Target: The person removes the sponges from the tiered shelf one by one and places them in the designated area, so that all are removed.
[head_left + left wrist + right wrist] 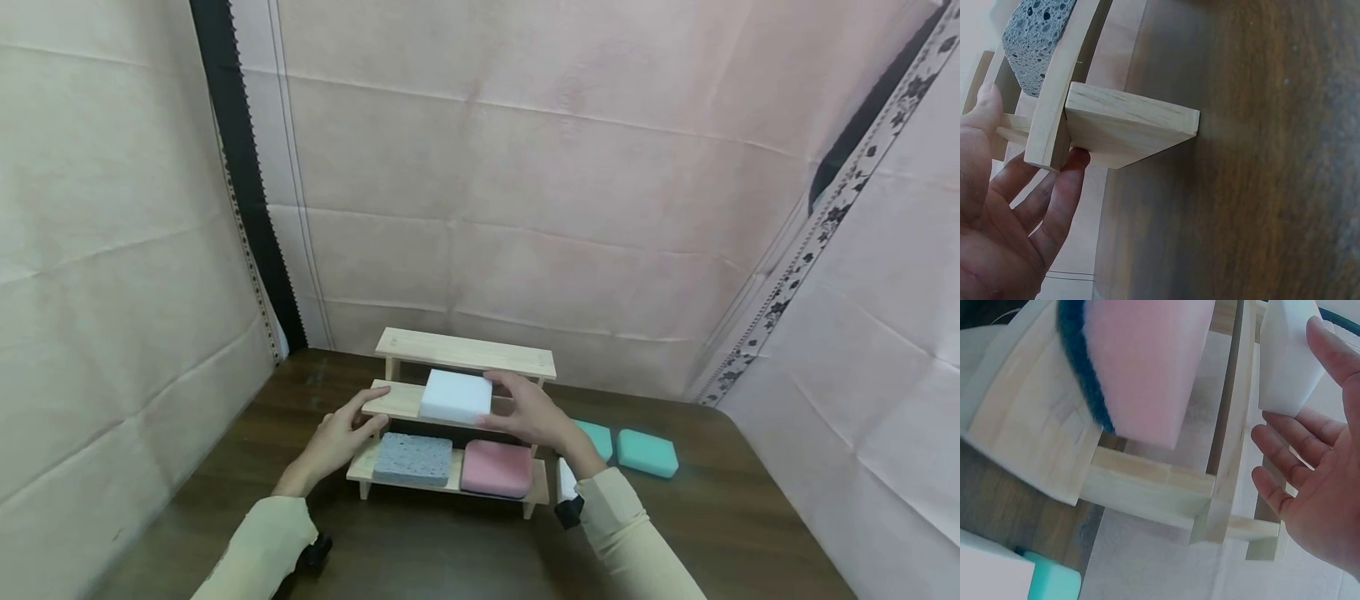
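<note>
A three-tier wooden rack [465, 348] stands on the table. On its middle tier lies a white sponge block [456, 395], held by my right hand [528, 410] at its right end, thumb on the front side and fingers toward the back. In the right wrist view, fingertips touch the white block's end. My left hand [341, 433] holds the left end of the middle tier; in the left wrist view, its fingertips lie against the wood. A grey-blue porous sponge [413, 459] and a pink sponge [497, 468] with a dark blue scrub layer [1079, 362] sit on the bottom tier.
Right of the rack, a teal sponge [647, 453] lies on the brown table [450, 550]. Another teal sponge [596, 437] and a white block [566, 481] are partly hidden by my right forearm. Pale cloth [525, 167] hangs behind and on both sides.
</note>
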`<state>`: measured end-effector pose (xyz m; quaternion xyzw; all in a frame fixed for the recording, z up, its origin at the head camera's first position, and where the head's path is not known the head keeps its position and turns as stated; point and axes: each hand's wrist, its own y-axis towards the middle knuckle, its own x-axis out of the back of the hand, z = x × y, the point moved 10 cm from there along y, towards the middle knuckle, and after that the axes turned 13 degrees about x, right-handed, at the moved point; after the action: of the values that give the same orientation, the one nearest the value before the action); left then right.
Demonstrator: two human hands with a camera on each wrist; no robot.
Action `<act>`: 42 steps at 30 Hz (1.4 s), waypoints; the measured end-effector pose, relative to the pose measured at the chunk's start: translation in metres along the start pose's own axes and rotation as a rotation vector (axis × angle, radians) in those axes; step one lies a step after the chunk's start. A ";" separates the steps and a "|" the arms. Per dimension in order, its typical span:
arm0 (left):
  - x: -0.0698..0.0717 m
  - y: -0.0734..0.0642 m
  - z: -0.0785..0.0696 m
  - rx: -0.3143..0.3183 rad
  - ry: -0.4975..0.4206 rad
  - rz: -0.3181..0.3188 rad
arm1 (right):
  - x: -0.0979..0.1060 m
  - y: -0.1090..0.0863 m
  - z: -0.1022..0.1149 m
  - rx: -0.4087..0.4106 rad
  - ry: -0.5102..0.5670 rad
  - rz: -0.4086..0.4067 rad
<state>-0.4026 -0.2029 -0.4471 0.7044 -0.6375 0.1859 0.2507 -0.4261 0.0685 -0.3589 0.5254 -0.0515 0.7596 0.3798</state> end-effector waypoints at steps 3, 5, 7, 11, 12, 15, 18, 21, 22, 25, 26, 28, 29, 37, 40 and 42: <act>-0.001 0.001 0.000 -0.002 0.001 0.005 | 0.002 -0.004 -0.003 -0.011 -0.012 0.001; -0.002 0.001 0.000 -0.011 0.005 0.006 | 0.004 -0.008 -0.005 -0.022 -0.011 -0.002; -0.002 0.002 -0.001 -0.019 0.006 0.003 | 0.006 -0.012 -0.008 -0.031 -0.006 -0.006; -0.001 0.001 -0.001 -0.018 0.007 -0.002 | 0.010 -0.022 -0.015 -0.060 0.051 -0.022; -0.001 0.001 -0.001 -0.017 0.008 -0.002 | 0.011 -0.024 -0.017 -0.064 0.058 -0.025; -0.002 0.000 0.000 -0.017 0.013 0.000 | 0.015 -0.032 -0.022 -0.081 0.050 -0.026; -0.002 0.000 -0.001 -0.022 0.017 0.001 | 0.020 -0.038 -0.025 -0.088 0.012 -0.021; -0.001 0.001 0.000 -0.025 0.019 -0.004 | 0.024 -0.043 -0.027 -0.087 0.004 -0.021; -0.001 0.001 0.000 -0.025 0.021 -0.005 | 0.026 -0.045 -0.028 -0.087 -0.002 -0.019; -0.002 0.001 0.000 -0.023 0.021 -0.004 | 0.030 -0.051 -0.030 -0.086 -0.011 -0.019; -0.002 0.001 0.000 -0.025 0.022 -0.005 | 0.032 -0.054 -0.032 -0.086 -0.016 -0.020; -0.003 0.001 0.000 -0.028 0.022 -0.004 | 0.035 -0.059 -0.035 -0.099 -0.028 -0.024; -0.002 0.001 0.000 -0.030 0.022 -0.005 | 0.036 -0.061 -0.037 -0.107 -0.025 -0.029; -0.002 0.001 -0.001 -0.043 0.013 -0.008 | 0.044 -0.077 -0.050 -0.168 -0.048 -0.034; -0.001 0.000 -0.002 -0.048 0.011 -0.008 | 0.048 -0.082 -0.052 -0.183 -0.042 -0.041; 0.000 0.000 -0.002 -0.047 0.014 -0.009 | 0.050 -0.084 -0.053 -0.182 -0.048 -0.043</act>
<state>-0.4028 -0.2017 -0.4459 0.6999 -0.6366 0.1746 0.2726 -0.4215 0.1795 -0.3673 0.5076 -0.1179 0.7308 0.4408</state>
